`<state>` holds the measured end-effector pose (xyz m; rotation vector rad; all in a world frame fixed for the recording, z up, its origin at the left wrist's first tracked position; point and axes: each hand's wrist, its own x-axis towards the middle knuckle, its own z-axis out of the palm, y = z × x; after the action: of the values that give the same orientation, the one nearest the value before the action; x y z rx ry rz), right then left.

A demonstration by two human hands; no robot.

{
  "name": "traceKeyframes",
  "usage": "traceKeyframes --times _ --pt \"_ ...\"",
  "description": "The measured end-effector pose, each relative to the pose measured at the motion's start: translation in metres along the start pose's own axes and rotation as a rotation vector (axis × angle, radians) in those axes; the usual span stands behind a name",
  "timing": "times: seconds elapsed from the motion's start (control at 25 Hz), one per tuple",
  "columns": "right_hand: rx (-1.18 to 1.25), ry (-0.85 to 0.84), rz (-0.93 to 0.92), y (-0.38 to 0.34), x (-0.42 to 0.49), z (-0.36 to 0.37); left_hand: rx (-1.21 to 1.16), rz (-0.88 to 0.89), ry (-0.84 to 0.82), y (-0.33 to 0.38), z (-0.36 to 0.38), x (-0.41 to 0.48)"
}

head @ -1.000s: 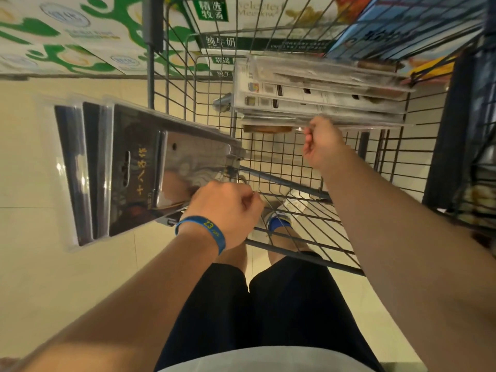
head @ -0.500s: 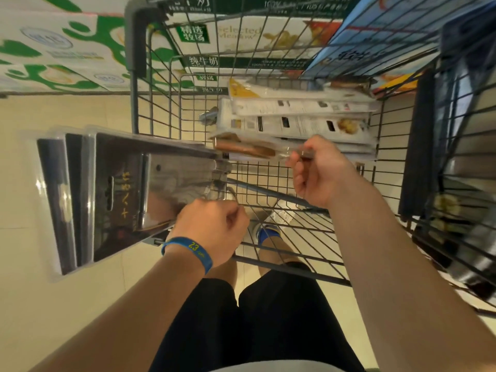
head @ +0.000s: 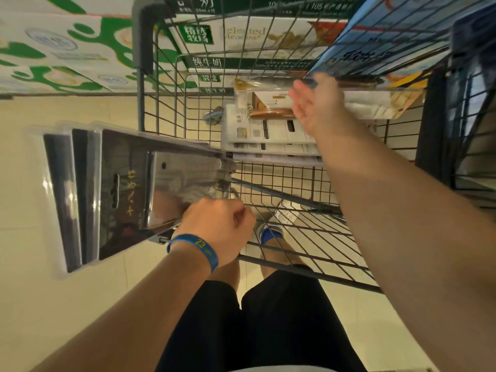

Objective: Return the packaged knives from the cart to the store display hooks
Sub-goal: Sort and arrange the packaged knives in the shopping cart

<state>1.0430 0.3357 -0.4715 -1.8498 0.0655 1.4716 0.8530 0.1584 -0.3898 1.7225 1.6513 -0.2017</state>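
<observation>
- Change on the right! The right hand (head: 319, 106), half a second ago curled on the near edge of the cart stack (head: 268, 135), has let go and gone deeper, up to 1 o'clock. It now lies spread, palm showing, fingers straight, against the upper packs. Whether the fingertips have got under the clear top pack, I cannot tell.
- The left hand (head: 217, 229), just below centre at 7 o'clock, has not budged: fist wrapped tight round the handle ends of the held packs (head: 120, 189), three cleaver blisters fanned out to 9 o'clock, outside the cart (head: 145, 84).
- My read: a re-grip, not a lift. Nothing has left the cart in this beat, and several packaged knives lie piled at its far end, 12 to 1 o'clock.
- Around: milk cases (head: 241, 36) beyond the wire at 12, a blue carton (head: 389, 36) at 2, a blue wristband (head: 193, 248) on the left wrist.
- In the way: the cart's wire walls hem the stack in, and the left hand's full fan leaves one hand for the pick. No display hooks in sight.
</observation>
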Motion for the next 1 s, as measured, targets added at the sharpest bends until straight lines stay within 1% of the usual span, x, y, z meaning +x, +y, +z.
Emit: traceKeyframes --times 0.08,0.16,0.2,0.24,0.28,0.32,0.36,0.44,0.48,0.52,0.56,0.64,0.72,0.8,0.84,0.88,0.96,1.0 --pt "-0.294 0.154 -0.096 0.022 0.006 -0.007 -0.011 0.01 0.002 0.001 -0.001 0.0" --pt "-0.528 0.25 -0.222 0.041 0.016 -0.016 -0.013 0.024 0.005 0.002 -0.001 0.002" --pt "-0.544 0.314 -0.207 0.046 0.018 -0.019 -0.018 0.026 0.006 0.002 -0.001 0.003" --pt "-0.517 0.395 -0.144 0.047 0.02 -0.023 -0.024 0.027 0.009 0.002 -0.001 0.003" --pt "-0.434 0.433 -0.032 0.046 0.022 -0.025 -0.028 0.029 0.014 0.002 -0.001 0.004" --pt "-0.363 0.41 0.059 0.045 0.026 -0.03 -0.029 0.03 0.019 0.003 0.0 0.004" --pt "-0.244 0.328 0.082 0.046 0.03 -0.033 -0.026 0.029 0.023 0.003 0.0 0.005" --pt "0.028 0.144 0.055 0.045 0.033 -0.036 -0.013 0.023 0.027 0.004 -0.001 0.006" --pt "0.159 0.097 0.067 0.043 0.032 -0.036 -0.011 0.022 0.025 0.004 0.0 0.007" --pt "0.218 0.076 0.094 0.039 0.032 -0.035 -0.013 0.024 0.022 0.004 -0.001 0.007" --pt "0.216 0.058 0.116 0.037 0.032 -0.032 -0.019 0.025 0.019 0.004 -0.001 0.007" --pt "0.13 0.091 0.14 0.036 0.03 -0.024 -0.031 0.027 0.015 0.005 -0.001 0.007" --pt "0.084 0.123 0.119 0.034 0.033 -0.014 -0.035 0.024 0.014 0.005 -0.001 0.007" --pt "0.091 0.016 0.05 0.028 0.034 -0.009 -0.039 0.026 0.01 0.005 -0.001 0.008" --pt "0.024 -0.006 0.027 0.023 0.037 -0.011 -0.039 0.027 0.012 0.004 -0.001 0.008" --pt "-0.094 0.04 0.021 0.018 0.04 -0.015 -0.041 0.028 0.015 0.004 -0.001 0.009" --pt "-0.394 0.208 0.021 0.017 0.041 -0.032 -0.043 0.036 0.023 0.004 0.0 0.008" --pt "-0.52 0.251 -0.015 0.022 0.036 -0.038 -0.04 0.041 0.028 0.004 0.0 0.008"
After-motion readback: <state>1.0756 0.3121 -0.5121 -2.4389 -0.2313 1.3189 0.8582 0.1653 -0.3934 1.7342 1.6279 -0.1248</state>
